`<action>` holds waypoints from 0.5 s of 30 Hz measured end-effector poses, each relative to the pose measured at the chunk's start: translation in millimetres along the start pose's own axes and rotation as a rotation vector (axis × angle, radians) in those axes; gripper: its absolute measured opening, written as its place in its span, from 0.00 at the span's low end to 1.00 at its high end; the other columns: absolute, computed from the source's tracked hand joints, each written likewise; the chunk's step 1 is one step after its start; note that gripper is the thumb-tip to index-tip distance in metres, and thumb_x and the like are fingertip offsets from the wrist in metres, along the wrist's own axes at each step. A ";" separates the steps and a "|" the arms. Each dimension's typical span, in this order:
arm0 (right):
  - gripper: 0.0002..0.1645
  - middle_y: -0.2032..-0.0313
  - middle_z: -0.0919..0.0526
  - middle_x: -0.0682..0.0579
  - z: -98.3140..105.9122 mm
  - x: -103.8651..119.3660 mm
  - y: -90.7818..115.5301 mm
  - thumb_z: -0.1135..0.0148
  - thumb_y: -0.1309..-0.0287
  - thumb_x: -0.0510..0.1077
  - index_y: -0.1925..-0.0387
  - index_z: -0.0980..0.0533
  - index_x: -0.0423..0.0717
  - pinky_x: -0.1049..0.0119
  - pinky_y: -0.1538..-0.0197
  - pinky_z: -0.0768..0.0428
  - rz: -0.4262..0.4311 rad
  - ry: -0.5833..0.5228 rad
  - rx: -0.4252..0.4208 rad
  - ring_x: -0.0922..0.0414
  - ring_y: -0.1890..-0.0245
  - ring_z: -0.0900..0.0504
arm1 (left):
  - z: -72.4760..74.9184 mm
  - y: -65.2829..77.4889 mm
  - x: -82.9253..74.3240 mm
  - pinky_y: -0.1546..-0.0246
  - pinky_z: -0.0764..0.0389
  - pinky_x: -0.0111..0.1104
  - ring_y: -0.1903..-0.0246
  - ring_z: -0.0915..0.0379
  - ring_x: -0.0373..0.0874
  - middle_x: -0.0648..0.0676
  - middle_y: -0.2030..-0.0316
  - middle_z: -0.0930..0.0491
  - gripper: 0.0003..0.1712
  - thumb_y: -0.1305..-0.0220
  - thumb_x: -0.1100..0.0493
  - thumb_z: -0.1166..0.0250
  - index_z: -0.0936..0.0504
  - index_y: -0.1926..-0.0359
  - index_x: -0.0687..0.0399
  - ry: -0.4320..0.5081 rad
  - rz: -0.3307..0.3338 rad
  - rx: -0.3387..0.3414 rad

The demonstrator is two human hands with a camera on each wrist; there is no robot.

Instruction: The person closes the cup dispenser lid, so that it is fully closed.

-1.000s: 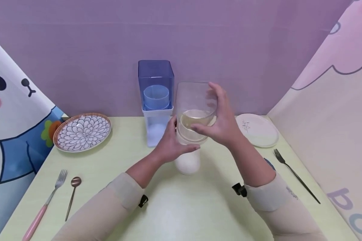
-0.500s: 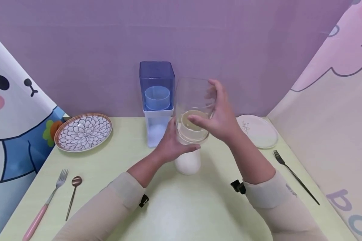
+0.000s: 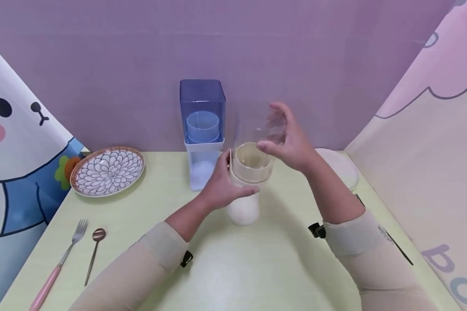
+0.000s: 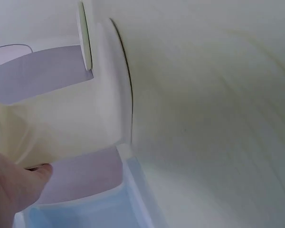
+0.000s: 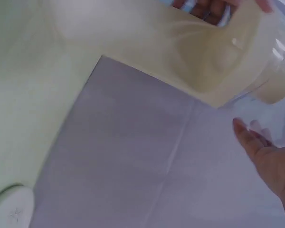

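A cream-coloured dispenser [image 3: 243,211] with a raised inner ring [image 3: 253,166] stands upright on the table. My left hand [image 3: 225,185] grips its upper body from the left, thumb across the front. In the left wrist view, part of that hand [image 4: 19,187] touches the cream wall. My right hand [image 3: 289,140] curls round a clear see-through cover [image 3: 253,123] above the ring, with fingers behind it and thumb in front. The cover is blurred, and its lower edge is hard to make out. A similar blue dispenser [image 3: 202,129] stands close behind, to the left.
A flower-patterned plate [image 3: 109,172] lies at the back left. A pink-handled fork [image 3: 60,263] and a copper-coloured spoon [image 3: 95,250] lie at the left. At the right are a white plate [image 3: 344,168] and a dark fork [image 3: 402,250], partly hidden by my right arm.
My right hand has shifted to the right with the clear cover, which now looks blurred against the wall. My left hand and the cream body have hardly moved.
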State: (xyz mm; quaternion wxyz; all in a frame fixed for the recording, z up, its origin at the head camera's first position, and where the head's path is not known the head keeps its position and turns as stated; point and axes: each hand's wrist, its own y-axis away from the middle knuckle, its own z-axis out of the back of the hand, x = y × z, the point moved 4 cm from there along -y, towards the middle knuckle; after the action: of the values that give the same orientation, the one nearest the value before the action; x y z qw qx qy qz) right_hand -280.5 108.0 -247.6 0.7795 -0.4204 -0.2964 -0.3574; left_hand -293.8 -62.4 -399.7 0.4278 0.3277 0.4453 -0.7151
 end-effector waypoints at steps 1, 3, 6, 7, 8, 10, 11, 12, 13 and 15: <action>0.52 0.45 0.37 0.44 -0.8 1.2 0.6 0.29 0.55 0.42 0.34 0.50 0.49 0.57 0.54 0.23 0.007 0.030 0.004 0.51 0.51 0.29 | -0.2 0.4 0.1 0.49 0.30 0.36 0.48 0.37 0.36 0.42 0.44 0.39 0.66 0.73 0.33 0.24 0.55 0.34 0.32 -0.004 -0.003 0.001; 0.53 0.46 0.36 0.44 -3.4 5.9 2.4 0.29 0.57 0.40 0.34 0.50 0.47 0.57 0.53 0.24 0.038 0.081 0.009 0.53 0.49 0.30 | 0.2 1.5 -0.4 0.49 0.30 0.36 0.48 0.37 0.36 0.42 0.44 0.39 0.67 0.74 0.33 0.23 0.55 0.34 0.31 -0.005 -0.009 -0.001; 0.54 0.46 0.36 0.44 -6.0 9.9 5.5 0.28 0.61 0.39 0.34 0.49 0.46 0.55 0.55 0.25 0.084 0.112 -0.002 0.52 0.51 0.30 | 1.4 2.4 -2.3 0.48 0.31 0.36 0.47 0.37 0.36 0.42 0.43 0.40 0.67 0.74 0.34 0.23 0.55 0.34 0.30 0.004 -0.025 -0.005; 0.54 0.46 0.36 0.44 -6.7 10.7 6.7 0.27 0.62 0.39 0.35 0.49 0.45 0.55 0.55 0.25 0.101 0.119 -0.010 0.51 0.52 0.29 | 1.6 2.4 -2.9 0.48 0.31 0.37 0.47 0.38 0.36 0.41 0.43 0.40 0.67 0.74 0.34 0.23 0.55 0.34 0.30 0.006 -0.032 -0.005; 0.55 0.46 0.36 0.43 -7.5 10.9 8.1 0.27 0.63 0.38 0.35 0.48 0.45 0.53 0.56 0.25 0.115 0.122 -0.018 0.50 0.52 0.28 | 1.6 2.2 -3.5 0.48 0.31 0.36 0.47 0.38 0.35 0.41 0.43 0.40 0.67 0.74 0.34 0.23 0.55 0.34 0.30 0.006 -0.034 -0.004; 0.55 0.47 0.36 0.42 -9.2 10.0 10.9 0.27 0.64 0.38 0.35 0.48 0.43 0.52 0.56 0.24 0.150 0.131 -0.034 0.48 0.53 0.27 | 1.2 2.0 -3.8 0.47 0.31 0.36 0.46 0.38 0.35 0.41 0.43 0.40 0.67 0.74 0.34 0.23 0.55 0.34 0.30 0.006 -0.041 0.003; 0.55 0.47 0.36 0.42 -10.2 9.2 12.2 0.27 0.65 0.38 0.35 0.48 0.43 0.51 0.57 0.24 0.167 0.130 -0.043 0.48 0.53 0.27 | 1.0 2.0 -3.7 0.47 0.31 0.36 0.46 0.38 0.35 0.41 0.43 0.40 0.67 0.74 0.34 0.23 0.55 0.34 0.29 0.006 -0.042 0.006; 0.55 0.48 0.36 0.41 -11.2 8.1 13.2 0.27 0.66 0.38 0.36 0.48 0.42 0.51 0.56 0.24 0.186 0.125 -0.052 0.48 0.52 0.28 | 0.7 2.0 -3.6 0.47 0.32 0.36 0.46 0.39 0.34 0.41 0.42 0.41 0.67 0.74 0.34 0.23 0.55 0.34 0.29 0.006 -0.042 0.011; 0.55 0.48 0.36 0.41 -12.3 6.7 13.9 0.27 0.67 0.38 0.36 0.47 0.41 0.51 0.54 0.24 0.208 0.118 -0.062 0.48 0.51 0.29 | 0.3 2.0 -3.4 0.46 0.32 0.36 0.46 0.39 0.34 0.41 0.42 0.41 0.67 0.74 0.34 0.23 0.56 0.34 0.29 0.007 -0.042 0.015; 0.56 0.47 0.36 0.41 -14.4 4.1 14.9 0.27 0.68 0.38 0.37 0.47 0.39 0.52 0.50 0.25 0.244 0.106 -0.084 0.50 0.48 0.31 | -0.1 2.2 -2.6 0.46 0.32 0.36 0.45 0.39 0.34 0.41 0.42 0.41 0.68 0.74 0.35 0.23 0.56 0.34 0.29 0.008 -0.044 0.022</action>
State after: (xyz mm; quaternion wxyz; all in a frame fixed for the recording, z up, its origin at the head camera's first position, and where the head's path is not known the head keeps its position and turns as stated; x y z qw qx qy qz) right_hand -263.8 100.1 -257.9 0.8135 -0.4660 -0.1865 -0.2937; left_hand -290.7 -62.0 -398.3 0.4066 0.3253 0.4462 -0.7278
